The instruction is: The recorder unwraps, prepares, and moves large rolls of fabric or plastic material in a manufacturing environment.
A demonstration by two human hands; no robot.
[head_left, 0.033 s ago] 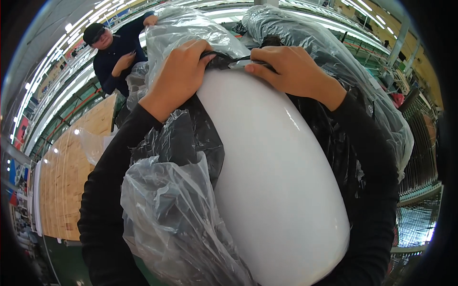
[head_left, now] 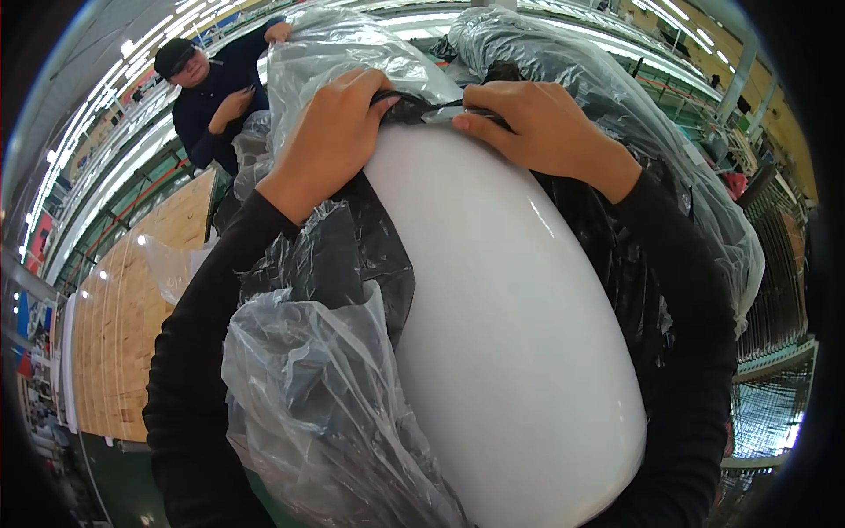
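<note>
A large, glossy white rounded thing, perhaps a roll [head_left: 510, 308], lies lengthwise in front of me. Black plastic wrap [head_left: 374, 246] is opened along both its sides. At its far end, my left hand [head_left: 339, 132] is closed, pinching the gathered black plastic. Just to the right, my right hand [head_left: 541, 128] also pinches a bunched edge of it between thumb and fingers. A strip of the plastic stretches between the two hands. Crumpled clear plastic [head_left: 326, 405] hangs along the near left side of the white thing.
Beyond my hands lie big bundles in clear plastic [head_left: 563, 70]. A person in dark clothes and a cap [head_left: 207, 106] stands far left, one hand on a bundle. A wooden tabletop [head_left: 132, 308] is at left. A rack of thin rods [head_left: 775, 264] stands at right.
</note>
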